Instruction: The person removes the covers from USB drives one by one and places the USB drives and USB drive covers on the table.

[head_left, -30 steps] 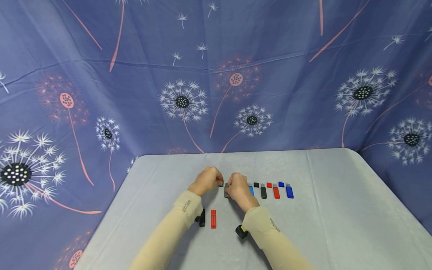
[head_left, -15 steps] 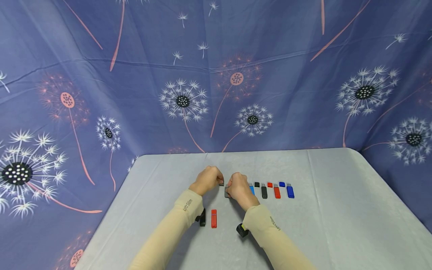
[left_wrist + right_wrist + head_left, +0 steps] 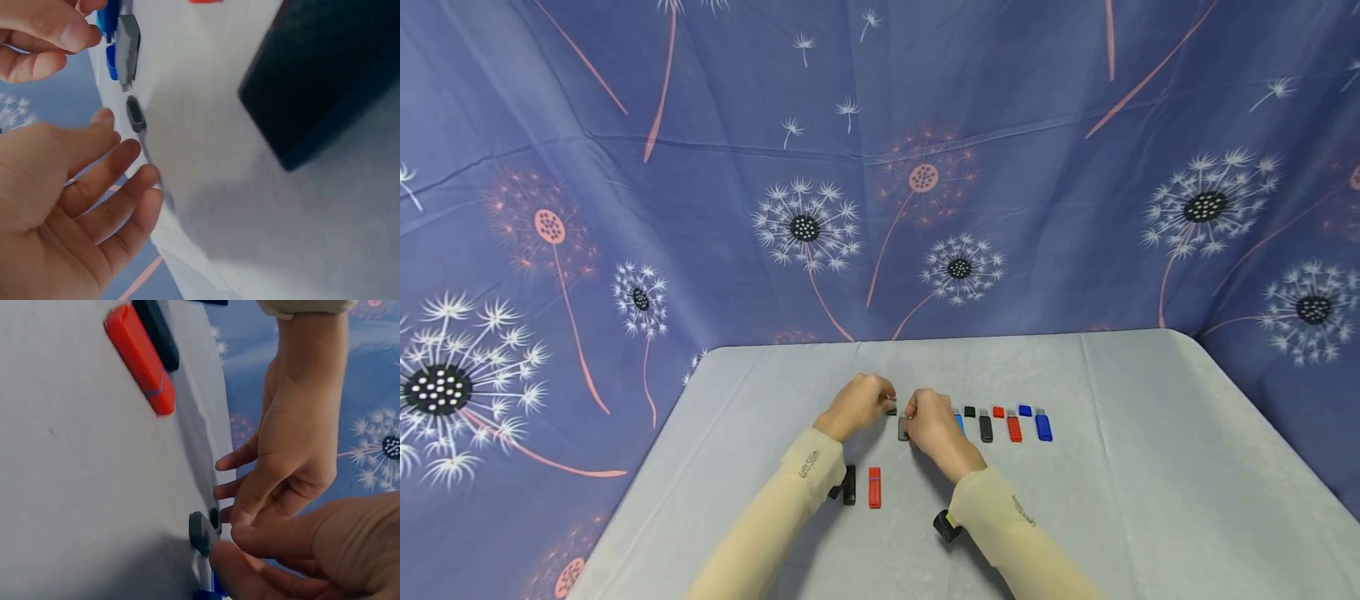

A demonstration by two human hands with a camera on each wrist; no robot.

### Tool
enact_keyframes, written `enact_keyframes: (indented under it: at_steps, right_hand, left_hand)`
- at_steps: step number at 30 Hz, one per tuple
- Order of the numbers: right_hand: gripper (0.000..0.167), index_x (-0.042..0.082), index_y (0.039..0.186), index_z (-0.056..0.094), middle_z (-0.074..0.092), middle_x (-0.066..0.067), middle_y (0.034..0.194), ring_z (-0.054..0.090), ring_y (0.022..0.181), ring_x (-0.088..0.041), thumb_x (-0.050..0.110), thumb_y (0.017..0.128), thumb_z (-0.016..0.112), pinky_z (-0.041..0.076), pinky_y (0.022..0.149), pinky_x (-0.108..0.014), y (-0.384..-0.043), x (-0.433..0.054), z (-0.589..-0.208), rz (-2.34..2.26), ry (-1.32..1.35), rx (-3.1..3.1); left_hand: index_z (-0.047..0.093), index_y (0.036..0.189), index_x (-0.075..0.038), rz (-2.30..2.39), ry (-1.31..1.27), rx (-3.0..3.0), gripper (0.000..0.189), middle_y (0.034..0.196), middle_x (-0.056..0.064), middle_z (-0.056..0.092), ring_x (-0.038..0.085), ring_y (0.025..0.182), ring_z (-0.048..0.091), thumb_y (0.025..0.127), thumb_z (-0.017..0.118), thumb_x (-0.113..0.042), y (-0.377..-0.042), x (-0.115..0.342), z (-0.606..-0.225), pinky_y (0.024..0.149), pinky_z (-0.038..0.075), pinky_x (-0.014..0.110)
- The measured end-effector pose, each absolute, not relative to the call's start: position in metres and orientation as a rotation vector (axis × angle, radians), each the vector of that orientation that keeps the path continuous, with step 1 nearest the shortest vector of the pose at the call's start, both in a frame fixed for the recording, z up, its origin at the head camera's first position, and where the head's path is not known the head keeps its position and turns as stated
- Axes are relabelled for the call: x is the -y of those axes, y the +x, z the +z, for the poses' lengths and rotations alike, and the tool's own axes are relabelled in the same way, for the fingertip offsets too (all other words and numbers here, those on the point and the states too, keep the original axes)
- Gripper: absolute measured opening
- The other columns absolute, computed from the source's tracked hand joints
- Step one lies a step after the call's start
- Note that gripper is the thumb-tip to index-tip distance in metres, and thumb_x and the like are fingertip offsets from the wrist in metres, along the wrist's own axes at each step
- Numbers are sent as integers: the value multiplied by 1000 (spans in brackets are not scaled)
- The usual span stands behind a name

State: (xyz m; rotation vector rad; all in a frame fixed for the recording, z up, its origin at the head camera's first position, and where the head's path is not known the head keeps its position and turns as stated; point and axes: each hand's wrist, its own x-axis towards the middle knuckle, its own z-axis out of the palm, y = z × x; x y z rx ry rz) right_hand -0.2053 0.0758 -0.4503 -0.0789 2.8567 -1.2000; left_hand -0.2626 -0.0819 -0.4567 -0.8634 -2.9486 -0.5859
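A grey USB stick (image 3: 903,428) lies on the table with its metal plug bare, and its small dark cap (image 3: 135,114) lies just beyond the plug. My left hand (image 3: 859,403) hovers beside the cap, its fingers loosely bent and apart from it in the left wrist view. Beside the stick is my right hand (image 3: 934,425); thumb and forefinger (image 3: 240,569) come close to the stick's end without gripping it. Part of a light blue USB stick (image 3: 958,421) is hidden behind the right hand.
Black (image 3: 986,427), red (image 3: 1014,428) and blue (image 3: 1043,426) uncapped USB sticks continue the row rightward. Black (image 3: 970,412), red (image 3: 997,412) and blue (image 3: 1025,411) caps lie behind them. Nearer me lie a capped red stick (image 3: 875,487) and a black one (image 3: 849,485).
Both hands have loosened and drawn slightly off the grey USB stick and its cap, which stay in place. More of the stick shows now. The right forearm has shifted a little to the right.
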Motion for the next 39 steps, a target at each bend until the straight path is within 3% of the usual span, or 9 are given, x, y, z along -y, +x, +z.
enact_keyframes:
  at_steps: [9,17,30,39]
  right_hand:
    - [20,0,106,73,71,-4,86,65,78,-13,1,87,80,55,67,-31,-173,-97,-456,-1275,-360,-2901]
    - [38,-1,121,70,76,-12,103,72,94,-25,6,86,82,60,83,-43,-145,-113,-457,-1304,-299,-2892]
    - [47,5,129,69,74,-11,120,68,117,-32,18,86,84,54,99,-54,-100,-144,-453,-1217,-208,-2933]
    - [57,2,135,65,67,-17,135,62,128,-37,18,84,86,51,105,-54,-82,-168,-452,-1082,-254,-3026]
  left_hand:
    - [71,124,-2,-555,-798,2925,37,112,15,75,25,98,74,100,70,-30,-227,92,-453,82,61,41]
    - [67,131,-3,-534,-794,2883,47,123,13,72,29,108,72,99,70,-37,-188,99,-449,88,60,45]
    - [66,134,-6,-462,-833,2757,59,127,13,69,30,118,67,92,77,-46,-129,102,-447,94,58,47]
    - [63,137,-7,-428,-765,2785,67,132,10,66,33,127,61,88,78,-51,-100,107,-453,98,54,53]
